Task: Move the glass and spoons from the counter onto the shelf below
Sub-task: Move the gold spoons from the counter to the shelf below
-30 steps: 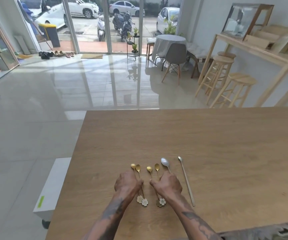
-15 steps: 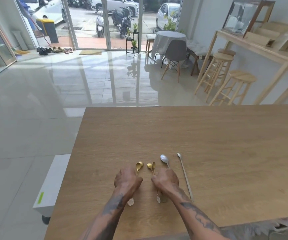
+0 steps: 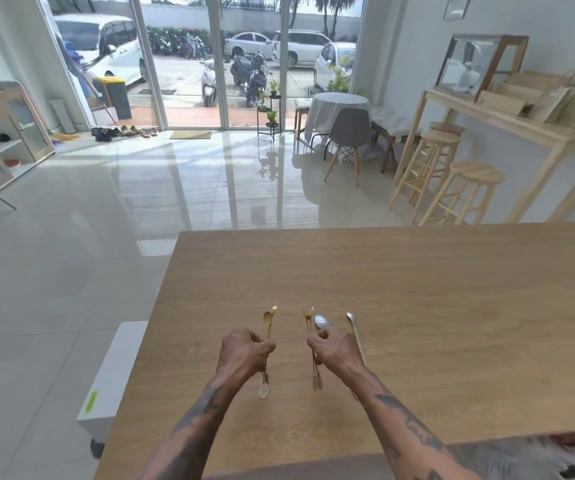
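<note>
My left hand point(image 3: 244, 351) is closed around two gold spoons point(image 3: 268, 320) with flower-shaped handle ends, lifted off the wooden counter point(image 3: 417, 306). My right hand point(image 3: 334, 351) grips two more gold spoons point(image 3: 308, 318), bowls pointing away from me. A silver spoon point(image 3: 321, 321) lies on the counter just beyond my right knuckles. A long thin silver spoon point(image 3: 355, 332) lies to the right of that hand, partly hidden by my wrist. No glass and no shelf are in view.
A white low cart point(image 3: 113, 372) stands by the counter's left edge on the tiled floor. Wooden stools point(image 3: 466, 188) and a tall wooden side table point(image 3: 521, 129) stand at the far right. A grey chair and round table are near the glass doors.
Both hands closed on the gold spoons, pairing them up, and lifted them off the counter. The hands moved apart. The two silver spoons stayed in place.
</note>
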